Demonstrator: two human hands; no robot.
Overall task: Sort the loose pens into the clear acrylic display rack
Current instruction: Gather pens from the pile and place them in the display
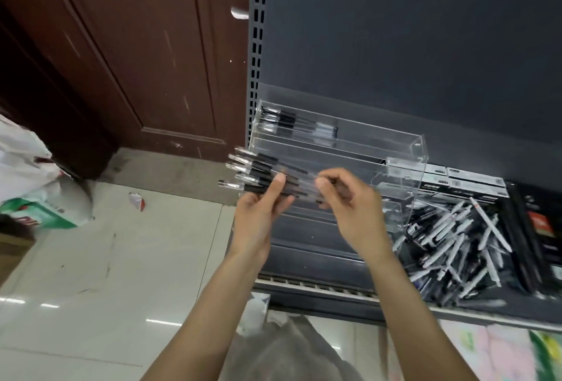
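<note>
**Bundle Held at Rack Front, Ready for Loading**

Both hands hold one bundle of black-grip pens (261, 177): left hand (258, 213) grip closed around its middle, right hand (349, 201) pinching the far end. The bundle sits level before the clear acrylic display rack (404, 161), whose top tier already holds pens. Next: lower it into an open tier, clearing the front lip. Loose white pens (456, 247) lie on the shelf, right.

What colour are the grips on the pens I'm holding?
Black grips on clear barrels, seen in the head view: the bundle of pens held by the left hand and right hand.
</note>
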